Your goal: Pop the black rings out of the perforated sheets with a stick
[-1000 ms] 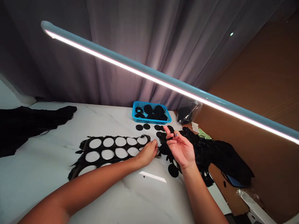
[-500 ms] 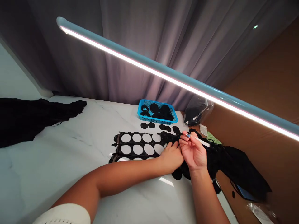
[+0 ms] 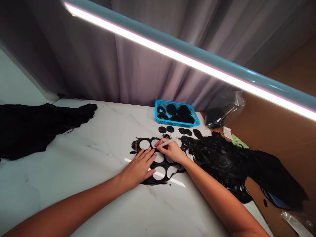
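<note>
My left hand (image 3: 138, 168) lies flat with its fingers spread, pressing on a black sheet with round cut-out holes (image 3: 166, 172). The marble shows white through the holes. My right hand (image 3: 171, 152) sits just beside it, holding a white pen (image 3: 168, 142) in its fingers. The pen's lower end rests on the sheet close to a hole. Part of the sheet is hidden under both hands.
A blue plastic basket (image 3: 176, 123) of black discs stands behind the sheet, with several loose discs (image 3: 166, 129) before it. A black cut-material heap (image 3: 222, 164) lies right, another (image 3: 37, 128) left. Cardboard (image 3: 283, 138) walls the right side, near a plastic bag (image 3: 222, 112).
My right hand has come down from the air onto the sheet, with the pen now in it. The sheet has shifted right, closer to the heap. The view has tilted.
</note>
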Available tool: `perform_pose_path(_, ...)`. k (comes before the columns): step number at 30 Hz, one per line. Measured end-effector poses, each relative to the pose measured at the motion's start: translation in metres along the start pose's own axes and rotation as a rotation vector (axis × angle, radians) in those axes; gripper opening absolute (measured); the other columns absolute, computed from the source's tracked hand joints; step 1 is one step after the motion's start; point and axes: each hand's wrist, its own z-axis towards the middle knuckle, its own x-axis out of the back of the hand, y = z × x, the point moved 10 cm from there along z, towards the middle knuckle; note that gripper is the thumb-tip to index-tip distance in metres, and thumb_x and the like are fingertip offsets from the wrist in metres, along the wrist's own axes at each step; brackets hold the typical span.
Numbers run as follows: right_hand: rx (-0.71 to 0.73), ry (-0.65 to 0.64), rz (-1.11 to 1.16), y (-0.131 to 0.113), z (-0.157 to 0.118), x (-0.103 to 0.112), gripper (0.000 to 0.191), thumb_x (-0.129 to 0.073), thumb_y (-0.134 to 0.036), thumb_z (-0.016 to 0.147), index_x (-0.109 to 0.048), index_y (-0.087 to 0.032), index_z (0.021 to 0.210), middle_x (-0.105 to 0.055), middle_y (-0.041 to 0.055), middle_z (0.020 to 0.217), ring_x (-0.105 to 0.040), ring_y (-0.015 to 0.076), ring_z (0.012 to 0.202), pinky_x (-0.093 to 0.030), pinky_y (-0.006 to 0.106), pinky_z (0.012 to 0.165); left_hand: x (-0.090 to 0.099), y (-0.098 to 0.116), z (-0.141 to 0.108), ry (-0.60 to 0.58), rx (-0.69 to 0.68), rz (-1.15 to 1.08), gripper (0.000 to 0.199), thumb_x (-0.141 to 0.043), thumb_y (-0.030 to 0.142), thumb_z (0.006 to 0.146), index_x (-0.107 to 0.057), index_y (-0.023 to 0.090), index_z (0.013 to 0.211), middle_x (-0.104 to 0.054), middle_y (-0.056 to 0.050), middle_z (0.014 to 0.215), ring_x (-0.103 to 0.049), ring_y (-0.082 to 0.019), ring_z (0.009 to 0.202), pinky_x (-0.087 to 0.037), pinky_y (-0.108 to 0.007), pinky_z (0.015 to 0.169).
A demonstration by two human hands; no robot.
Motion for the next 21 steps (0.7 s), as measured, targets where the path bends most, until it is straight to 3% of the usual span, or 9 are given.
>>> perform_pose_path(5, 0.000, -0.007, -0.038, 0.000, 0.001, -0.002, 0.013, -0.061, -0.022, 0.086, -0.058, -0.019, 0.073, -0.069, 0.0052, 0.091, -0.064, 0.0188, 0.088, -0.047, 0.033, 0.082, -0.006, 0.007, -0.001, -0.069, 0.012, 0.021, 0.051, -0.057, 0.033, 0.095, -0.047, 0.009, 0.139, -0.046, -0.018, 0.148, -0.037, -0.035, 0.141, -0.029, -0.055, 0.114)
perform_pose_path(14, 0.015, -0.001, -0.148, 0.000, -0.005, -0.003, 0.013, -0.058, -0.021, 0.089, -0.057, -0.020, 0.076, -0.068, 0.0050, 0.093, -0.064, 0.0188, 0.089, -0.048, 0.033, 0.083, -0.004, 0.006, -0.001, -0.032, 0.047, -0.054, 0.047, -0.051, 0.035, 0.097, -0.047, 0.011, 0.138, -0.047, -0.017, 0.147, -0.037, -0.032, 0.141, -0.023, -0.053, 0.117)
perform_pose_path(17, 0.079, -0.032, -0.381, -0.007, -0.010, -0.015, 0.007, -0.054, -0.019, 0.092, -0.061, -0.021, 0.091, -0.067, 0.0061, 0.092, -0.062, 0.0198, 0.086, -0.048, 0.033, 0.079, -0.005, 0.006, -0.001, -0.037, 0.044, -0.041, 0.048, -0.051, 0.036, 0.098, -0.047, 0.011, 0.138, -0.047, -0.017, 0.148, -0.037, -0.031, 0.141, -0.023, -0.053, 0.117)
perform_pose_path(19, 0.129, -0.081, -0.625, -0.010, -0.010, -0.023, 0.015, -0.053, -0.017, 0.091, -0.061, -0.020, 0.104, -0.065, 0.0085, 0.091, -0.059, 0.0220, 0.086, -0.047, 0.032, 0.076, -0.005, 0.007, -0.001, -0.042, 0.042, -0.034, 0.049, -0.052, 0.036, 0.097, -0.047, 0.011, 0.138, -0.047, -0.018, 0.147, -0.038, -0.032, 0.141, -0.023, -0.054, 0.117)
perform_pose_path(21, 0.119, -0.055, -0.852, -0.006, -0.005, -0.013, 0.019, -0.051, -0.013, 0.090, -0.061, -0.019, 0.105, -0.063, 0.0107, 0.090, -0.057, 0.0232, 0.083, -0.045, 0.032, 0.072, -0.005, 0.006, -0.001, -0.048, 0.045, -0.033, 0.049, -0.053, 0.036, 0.096, -0.048, 0.011, 0.138, -0.048, -0.018, 0.147, -0.039, -0.032, 0.141, -0.023, -0.054, 0.116)
